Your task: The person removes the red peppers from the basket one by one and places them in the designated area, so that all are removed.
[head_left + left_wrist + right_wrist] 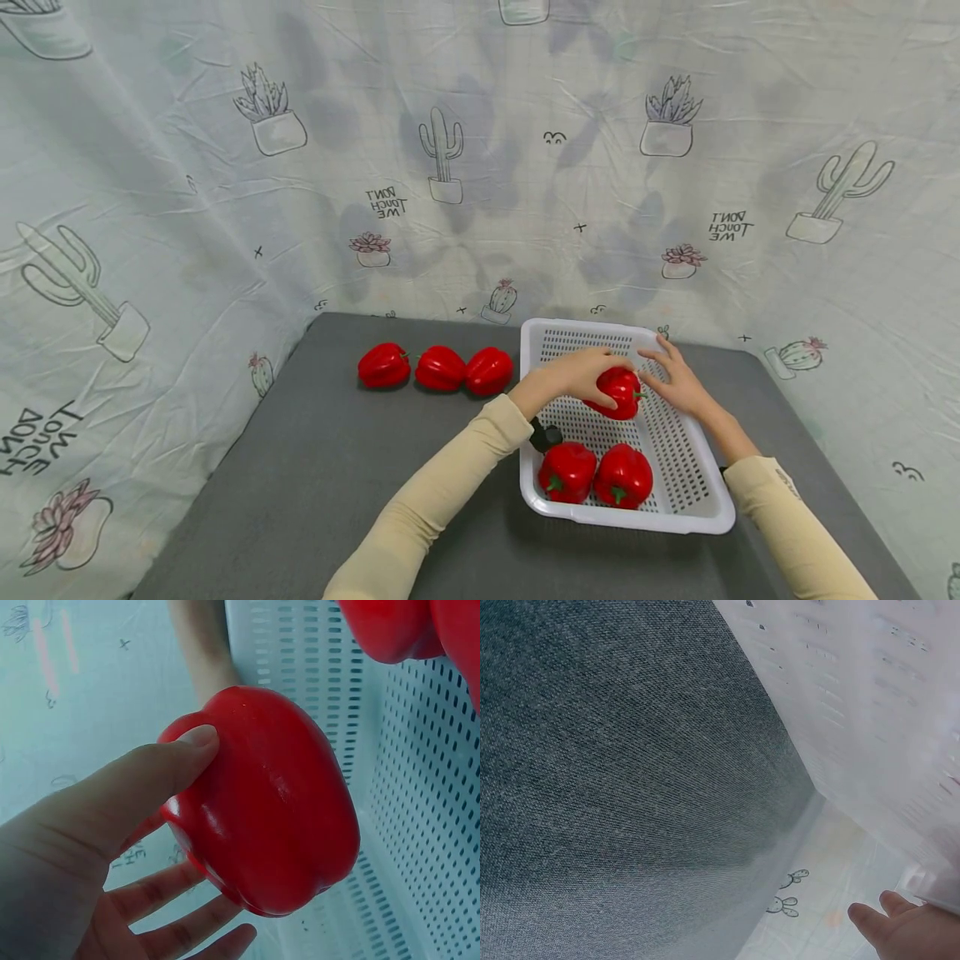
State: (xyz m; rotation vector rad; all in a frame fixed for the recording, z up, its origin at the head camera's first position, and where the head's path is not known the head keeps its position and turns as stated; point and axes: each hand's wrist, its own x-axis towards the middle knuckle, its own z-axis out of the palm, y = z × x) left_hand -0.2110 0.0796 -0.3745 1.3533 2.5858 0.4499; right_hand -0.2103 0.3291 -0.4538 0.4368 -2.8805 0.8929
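My left hand [581, 373] holds a glossy red bell pepper [621, 390] over the white perforated basket [529, 475]. The left wrist view shows the thumb on the near side of this pepper [277, 802] and fingers behind it. In the head view, the pepper's green stem points right. My right hand [675, 385], fingers spread, is at the basket's right rim, close to the pepper. Two more red bell peppers, a left one [567, 472] and a right one [623, 477], sit in the basket's near end. Only a few right fingers [877, 922] show in the right wrist view.
Three red bell peppers, the left [384, 365], middle [440, 368] and right [490, 372], lie in a row on the dark grey table [315, 467], left of the basket. A cactus-print cloth [480, 167] hangs behind and around the table.
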